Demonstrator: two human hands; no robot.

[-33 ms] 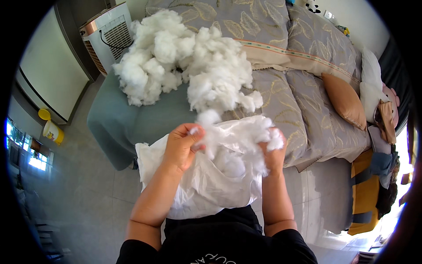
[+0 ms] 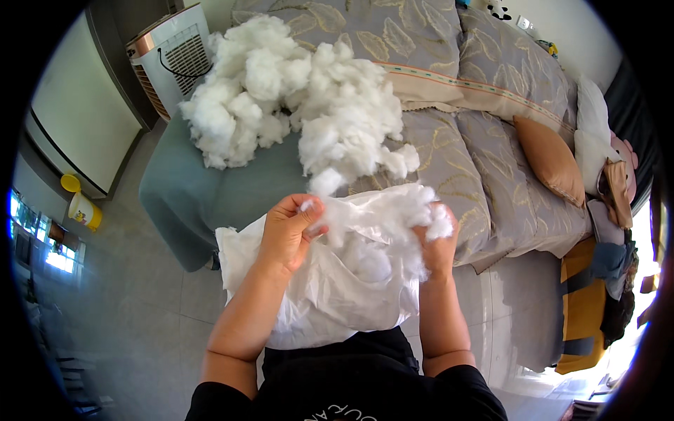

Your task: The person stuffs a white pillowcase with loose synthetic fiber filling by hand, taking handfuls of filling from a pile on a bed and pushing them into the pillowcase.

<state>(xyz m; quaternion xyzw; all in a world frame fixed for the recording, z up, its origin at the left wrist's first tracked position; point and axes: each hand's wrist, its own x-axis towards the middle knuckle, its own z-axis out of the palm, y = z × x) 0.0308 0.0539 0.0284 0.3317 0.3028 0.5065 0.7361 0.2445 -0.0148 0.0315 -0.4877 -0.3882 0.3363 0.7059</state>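
Observation:
Fluffy white fiberfill stretches between my two hands above a white fabric cover [image 2: 302, 309] draped over my lap. My left hand [image 2: 291, 228] pinches one end of this fiberfill tuft [image 2: 372, 217] between thumb and fingers. At the other end, my right hand [image 2: 437, 235] is closed on the fluff, with its fingertips partly hidden by it. A rounded clump [image 2: 370, 263] of the same fiberfill hangs below, against the cover. Just beyond my hands, a large fiberfill pile [image 2: 344, 105] lies on the bed's edge.
The bed has a grey leaf-patterned bedspread [image 2: 428, 140] and a blue-green cloth [image 2: 232, 189] at its left end. A brown cushion [image 2: 551, 161] lies at the right. A white air cooler [image 2: 179, 56] stands at the far left, and a yellow-and-white bucket [image 2: 84, 210] is on the floor.
My left hand has shifted very slightly left, and the small tuft above it has moved a little left and nearer. My right hand looks unmoved.

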